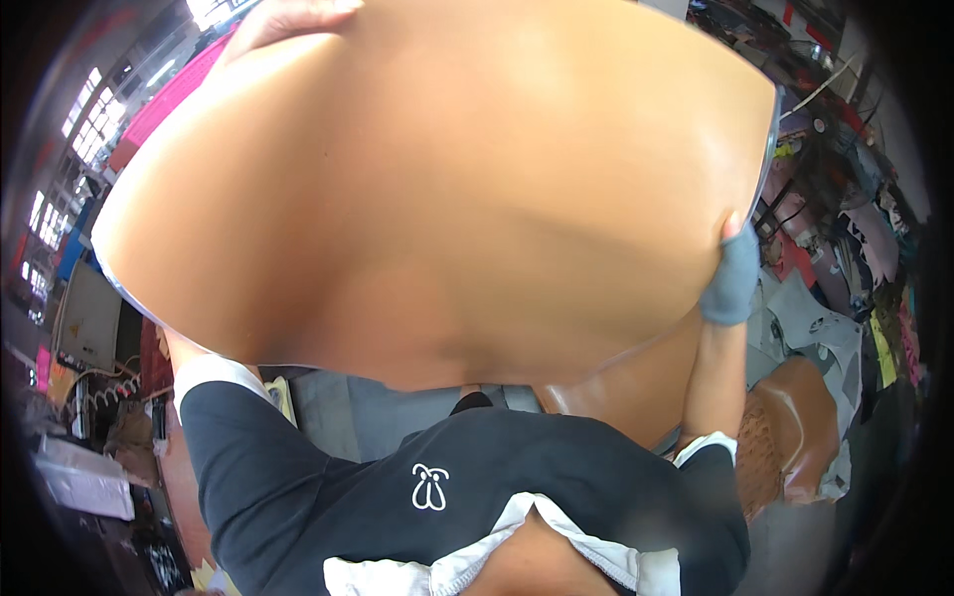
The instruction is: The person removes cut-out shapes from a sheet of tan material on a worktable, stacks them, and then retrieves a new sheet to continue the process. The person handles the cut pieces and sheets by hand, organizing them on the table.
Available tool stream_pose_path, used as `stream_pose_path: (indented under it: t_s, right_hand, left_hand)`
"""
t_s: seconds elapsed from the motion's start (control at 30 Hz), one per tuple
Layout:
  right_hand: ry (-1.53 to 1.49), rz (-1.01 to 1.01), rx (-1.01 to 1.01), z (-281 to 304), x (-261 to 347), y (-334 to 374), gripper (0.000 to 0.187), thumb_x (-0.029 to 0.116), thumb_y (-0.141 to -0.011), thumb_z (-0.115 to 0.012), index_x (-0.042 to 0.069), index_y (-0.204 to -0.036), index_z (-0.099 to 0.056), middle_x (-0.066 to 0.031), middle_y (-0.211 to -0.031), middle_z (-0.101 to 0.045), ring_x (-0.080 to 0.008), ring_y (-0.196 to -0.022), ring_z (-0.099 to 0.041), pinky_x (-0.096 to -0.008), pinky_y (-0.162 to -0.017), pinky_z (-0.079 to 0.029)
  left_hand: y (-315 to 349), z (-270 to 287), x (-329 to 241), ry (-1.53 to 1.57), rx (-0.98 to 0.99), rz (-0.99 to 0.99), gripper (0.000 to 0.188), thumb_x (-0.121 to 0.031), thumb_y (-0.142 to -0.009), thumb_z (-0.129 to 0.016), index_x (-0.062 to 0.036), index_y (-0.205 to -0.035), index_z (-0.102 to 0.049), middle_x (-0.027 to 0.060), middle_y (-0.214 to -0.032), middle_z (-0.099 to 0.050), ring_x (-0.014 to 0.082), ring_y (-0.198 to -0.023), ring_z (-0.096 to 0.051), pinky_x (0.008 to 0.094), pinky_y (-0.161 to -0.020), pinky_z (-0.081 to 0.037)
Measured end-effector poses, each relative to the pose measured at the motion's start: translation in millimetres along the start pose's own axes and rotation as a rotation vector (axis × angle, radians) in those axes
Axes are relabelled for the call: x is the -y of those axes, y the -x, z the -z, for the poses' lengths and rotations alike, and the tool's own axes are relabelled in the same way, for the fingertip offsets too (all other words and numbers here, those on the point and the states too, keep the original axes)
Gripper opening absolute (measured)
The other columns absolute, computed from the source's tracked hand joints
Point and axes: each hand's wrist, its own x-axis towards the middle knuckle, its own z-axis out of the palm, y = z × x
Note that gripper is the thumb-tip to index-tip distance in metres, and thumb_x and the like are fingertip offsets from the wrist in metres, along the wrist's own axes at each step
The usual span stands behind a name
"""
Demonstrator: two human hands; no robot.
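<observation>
Glossy tan sheet bows before me, my left fingers closed on its edge at eleven o'clock, my right fingers gripping it at three.

A large sheet of smooth, glossy tan material, leather-like in look, is held up in the air, spread wide and slightly bowed. The left hand grips it at the upper left edge, the right hand at the right edge, thumb on the face. Its colour is even, with pale sheen at the left and upper right and a darker shaded band toward the lower left. One tiny dark speck shows left of centre. A thin pale rim lines parts of its border; the top runs out of view.
</observation>
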Motion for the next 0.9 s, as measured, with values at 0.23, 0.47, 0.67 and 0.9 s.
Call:
stream_pose_path:
  t_s: [0.23,0.47,0.67,0.9]
  right_hand:
    - [0.246,-0.003,-0.084,-76,33,-131,0.032,0.025,-0.092,-0.053,-0.003,-0.106,-0.059,-0.0074,-0.093,-0.064,-0.0106,-0.077,-0.059,-0.0238,-0.068,-0.047]
    - [0.532,-0.012,-0.12,-126,3,-242,0.037,0.034,-0.086,-0.061,-0.001,-0.099,-0.062,-0.0066,-0.086,-0.063,-0.0104,-0.071,-0.057,-0.0242,-0.065,-0.045]
    - [0.597,0.021,-0.059,-147,-59,-304,0.039,0.035,-0.082,-0.064,0.0,-0.1,-0.064,-0.0045,-0.086,-0.063,-0.0101,-0.073,-0.056,-0.0254,-0.068,-0.045]
    - [0.5,0.025,0.026,-153,-149,-369,0.045,0.036,-0.079,-0.068,-0.002,-0.102,-0.065,-0.0074,-0.092,-0.064,-0.0131,-0.08,-0.056,-0.0259,-0.073,-0.044]
  left_hand:
    - [-57,123,45,0.058,0.004,-0.053,0.049,-0.034,-0.09,-0.053,0.0029,-0.122,-0.05,0.0134,-0.108,-0.063,0.0197,-0.095,-0.062,0.0344,-0.085,-0.049]
    - [-103,211,84,0.136,-0.031,-0.087,0.052,-0.037,-0.09,-0.051,0.0023,-0.124,-0.047,0.0133,-0.11,-0.062,0.0198,-0.097,-0.061,0.0346,-0.084,-0.049]
    - [-100,252,117,0.192,-0.138,-0.051,0.055,-0.04,-0.091,-0.049,0.0018,-0.126,-0.045,0.0133,-0.112,-0.06,0.0199,-0.098,-0.061,0.0348,-0.084,-0.049]
    - [-48,269,173,0.34,-0.332,0.011,0.058,-0.044,-0.091,-0.047,0.0011,-0.128,-0.043,0.0133,-0.114,-0.059,0.02,-0.1,-0.06,0.0351,-0.083,-0.049]
